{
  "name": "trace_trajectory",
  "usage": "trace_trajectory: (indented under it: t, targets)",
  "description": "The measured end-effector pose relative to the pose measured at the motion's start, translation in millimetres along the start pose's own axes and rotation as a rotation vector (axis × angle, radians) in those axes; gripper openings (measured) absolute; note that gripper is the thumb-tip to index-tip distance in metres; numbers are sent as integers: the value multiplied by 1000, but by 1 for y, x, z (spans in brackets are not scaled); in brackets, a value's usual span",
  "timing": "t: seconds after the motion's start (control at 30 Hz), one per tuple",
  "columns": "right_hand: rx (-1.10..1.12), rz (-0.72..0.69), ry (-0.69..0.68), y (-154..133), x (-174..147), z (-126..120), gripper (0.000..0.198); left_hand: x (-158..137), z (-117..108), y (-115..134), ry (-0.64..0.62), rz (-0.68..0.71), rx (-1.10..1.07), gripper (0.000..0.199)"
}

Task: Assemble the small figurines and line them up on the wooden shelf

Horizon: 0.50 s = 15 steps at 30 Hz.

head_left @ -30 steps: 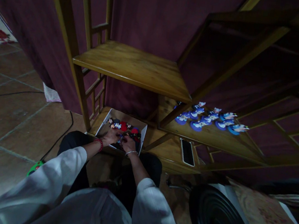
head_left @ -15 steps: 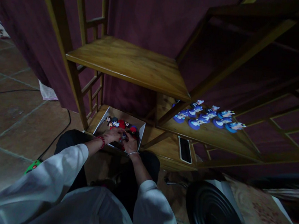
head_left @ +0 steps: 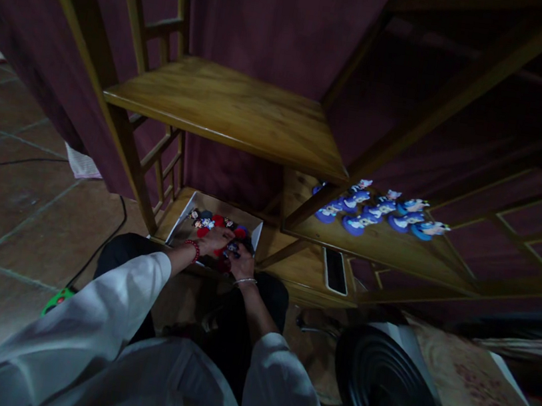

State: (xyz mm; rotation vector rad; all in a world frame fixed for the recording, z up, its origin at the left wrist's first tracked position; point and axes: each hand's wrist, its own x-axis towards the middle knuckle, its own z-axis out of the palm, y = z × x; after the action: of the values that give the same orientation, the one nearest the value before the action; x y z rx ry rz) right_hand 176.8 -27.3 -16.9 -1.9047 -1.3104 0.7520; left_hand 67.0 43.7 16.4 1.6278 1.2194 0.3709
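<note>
A shallow white-edged box point(head_left: 258, 228) holds several small figurines point(head_left: 206, 223) with red, white, blue and dark parts. Over its front right part, both hands meet at one small dark figurine point(head_left: 233, 249). My right hand point(head_left: 243, 265), with a pale bracelet at the wrist, is closed around its lower right side. From the left comes my left hand point(head_left: 215, 241), wearing a red bead bracelet, its fingers closed against the same figurine's upper left. The dim light and the hands hide part of the figurine and of the box's contents.
Several blue and purple figurines point(head_left: 378, 211) stand on the wooden shelf point(head_left: 297, 196) at right. A dark-screened phone point(head_left: 336, 270) lies on the lower board. Above the box juts a higher shelf point(head_left: 229, 106). A round black stool seat point(head_left: 391, 388) is at lower right, a green object point(head_left: 58, 299) on the floor.
Both hands have shifted slightly right with the dark figurine between them. My left hand has moved farther over the box, and the view has turned a little.
</note>
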Motion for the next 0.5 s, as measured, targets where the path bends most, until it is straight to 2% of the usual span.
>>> trace_trajectory:
  t: [0.33, 0.5]
  targets:
    - [225, 109, -92, -2, -2, 2, 29, -1, 2, -6, -14, -28, -191, 21]
    - [212, 107, -54, -2, -2, 0, 29, 1, 3, -8, -20, -28, -275, 20]
